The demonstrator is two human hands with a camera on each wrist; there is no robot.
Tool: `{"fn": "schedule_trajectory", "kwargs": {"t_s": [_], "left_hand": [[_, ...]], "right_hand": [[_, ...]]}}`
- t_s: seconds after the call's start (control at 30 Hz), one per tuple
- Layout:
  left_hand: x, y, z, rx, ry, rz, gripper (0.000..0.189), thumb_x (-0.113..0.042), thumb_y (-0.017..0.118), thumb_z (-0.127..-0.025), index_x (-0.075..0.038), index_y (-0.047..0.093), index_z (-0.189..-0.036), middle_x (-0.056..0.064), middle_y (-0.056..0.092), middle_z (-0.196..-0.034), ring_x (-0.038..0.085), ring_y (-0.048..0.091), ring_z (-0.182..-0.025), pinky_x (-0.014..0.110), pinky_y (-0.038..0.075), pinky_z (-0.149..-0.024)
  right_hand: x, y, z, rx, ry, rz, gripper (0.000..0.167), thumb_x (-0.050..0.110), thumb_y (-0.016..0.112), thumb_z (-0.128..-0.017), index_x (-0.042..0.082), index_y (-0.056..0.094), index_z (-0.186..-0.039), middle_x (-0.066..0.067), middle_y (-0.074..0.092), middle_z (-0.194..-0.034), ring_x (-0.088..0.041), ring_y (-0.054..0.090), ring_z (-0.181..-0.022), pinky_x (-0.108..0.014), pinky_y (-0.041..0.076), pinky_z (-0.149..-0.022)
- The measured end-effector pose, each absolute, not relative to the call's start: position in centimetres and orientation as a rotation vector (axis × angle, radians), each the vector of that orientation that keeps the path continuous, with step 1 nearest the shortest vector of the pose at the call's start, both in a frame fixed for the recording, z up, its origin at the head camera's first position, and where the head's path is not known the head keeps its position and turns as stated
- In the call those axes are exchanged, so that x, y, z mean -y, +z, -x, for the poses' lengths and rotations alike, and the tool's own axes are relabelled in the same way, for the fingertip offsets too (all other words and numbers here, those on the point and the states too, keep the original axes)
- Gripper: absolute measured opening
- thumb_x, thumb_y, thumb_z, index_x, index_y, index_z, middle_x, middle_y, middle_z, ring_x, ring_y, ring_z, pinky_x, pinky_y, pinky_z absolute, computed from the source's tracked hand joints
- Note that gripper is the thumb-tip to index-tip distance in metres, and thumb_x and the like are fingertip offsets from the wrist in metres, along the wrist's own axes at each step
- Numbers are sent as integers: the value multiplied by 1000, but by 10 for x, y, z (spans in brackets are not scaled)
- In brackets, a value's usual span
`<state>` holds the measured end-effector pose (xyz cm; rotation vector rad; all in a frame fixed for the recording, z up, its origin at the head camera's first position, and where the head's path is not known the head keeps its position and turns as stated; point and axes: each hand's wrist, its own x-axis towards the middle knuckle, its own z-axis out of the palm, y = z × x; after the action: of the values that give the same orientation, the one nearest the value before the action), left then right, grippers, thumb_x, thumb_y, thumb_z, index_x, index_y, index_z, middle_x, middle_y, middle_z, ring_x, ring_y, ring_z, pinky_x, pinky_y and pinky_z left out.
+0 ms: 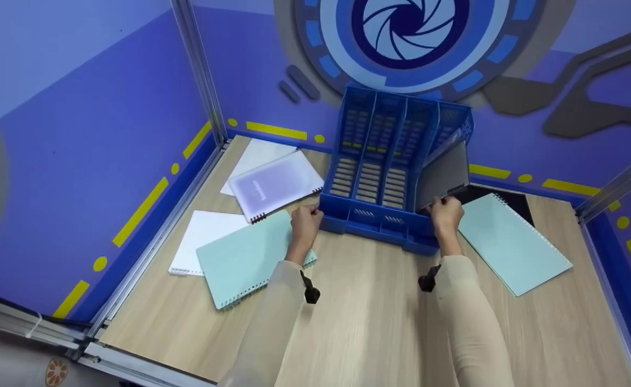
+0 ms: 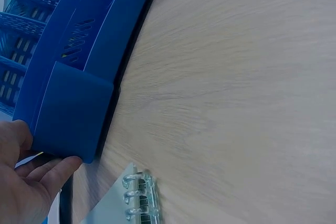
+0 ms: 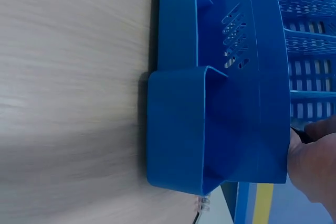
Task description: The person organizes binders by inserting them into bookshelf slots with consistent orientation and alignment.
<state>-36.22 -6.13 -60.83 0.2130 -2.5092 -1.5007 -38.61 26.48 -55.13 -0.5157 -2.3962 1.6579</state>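
Gray notebook [image 1: 445,171], clearest in head view

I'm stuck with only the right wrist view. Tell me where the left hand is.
Observer: The left hand grips the front left corner of the blue rack.
Operator: Besides the rack, name what lies closest to that hand.
Observer: A mint-green notebook with a spiral binding.
Operator: Tell me what it overlaps.
Observer: It partly covers a white notebook.
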Motion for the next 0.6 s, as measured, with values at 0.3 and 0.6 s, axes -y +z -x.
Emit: {"fn": "schedule_trajectory", "kwargs": {"t_s": [0.3,0.6], "left_hand": [[63,-610,362,2517,-1484,-234,29,-7,65,-95,-9,75,-122,0,66,-83,11,46,-63,30,36,-61],[64,-609,363,2520,-1516,-219,28,-8,63,-95,-9,76,-120,0,66,-85,12,47,-64,30,36,-62]], "right_hand": [[-264,-553,383,2425,1600,520,37,13,44,-105,-11,61,-128,-30,64,-124,-39,65,-114,-18,52,-75],[-261,-559,383,2421,1445,467,31,10,49,-106,-10,67,-122,-29,69,-113,-37,70,-102,-17,51,-69]]}}
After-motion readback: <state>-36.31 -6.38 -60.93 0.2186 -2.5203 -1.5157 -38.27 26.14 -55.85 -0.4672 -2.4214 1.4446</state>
